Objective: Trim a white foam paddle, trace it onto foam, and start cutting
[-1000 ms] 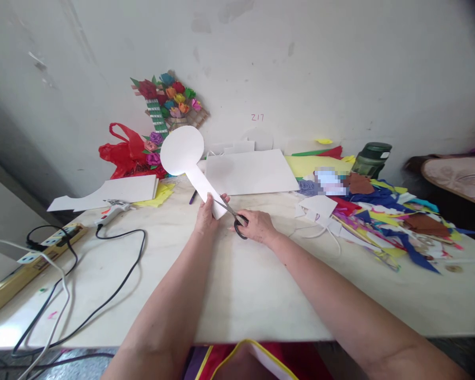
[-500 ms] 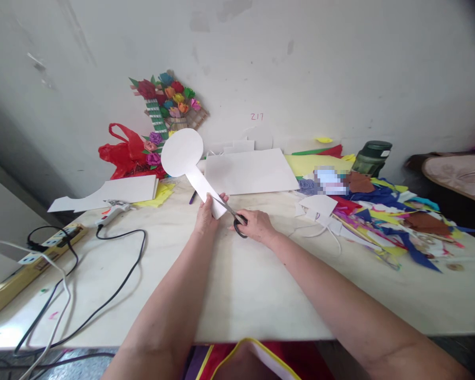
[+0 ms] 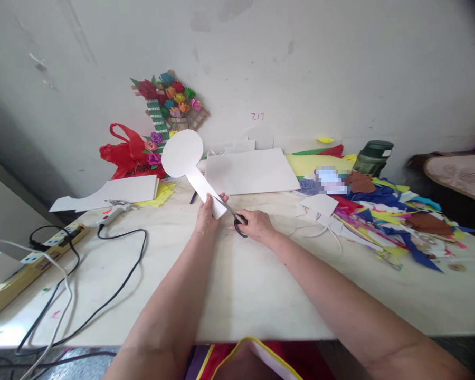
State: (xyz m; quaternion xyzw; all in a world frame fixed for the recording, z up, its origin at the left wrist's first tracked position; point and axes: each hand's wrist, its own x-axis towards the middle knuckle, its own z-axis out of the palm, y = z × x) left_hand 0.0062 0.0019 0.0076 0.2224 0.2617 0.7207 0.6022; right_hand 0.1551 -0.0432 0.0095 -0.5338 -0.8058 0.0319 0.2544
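Pinched in my left hand (image 3: 208, 215) is the lower end of a white paper cutout (image 3: 182, 153), a round disc on a long straight strip. The disc end points up and to the left, above the table. My right hand (image 3: 257, 226) grips a pair of scissors (image 3: 240, 220) by its black handles. Their metal blades lie at the right edge of the strip, close to my left fingertips. Whether the blades are parted is too small to tell. Behind the strip lies a white board (image 3: 251, 171).
Colourful scraps (image 3: 411, 216) are heaped at the right, near a phone (image 3: 331, 180) and a green bottle (image 3: 374, 158). On the left are a glue gun (image 3: 114, 212), its black cord, and a power strip (image 3: 43, 258). A red bag (image 3: 122, 150) and paper flowers (image 3: 174, 97) stand against the wall.
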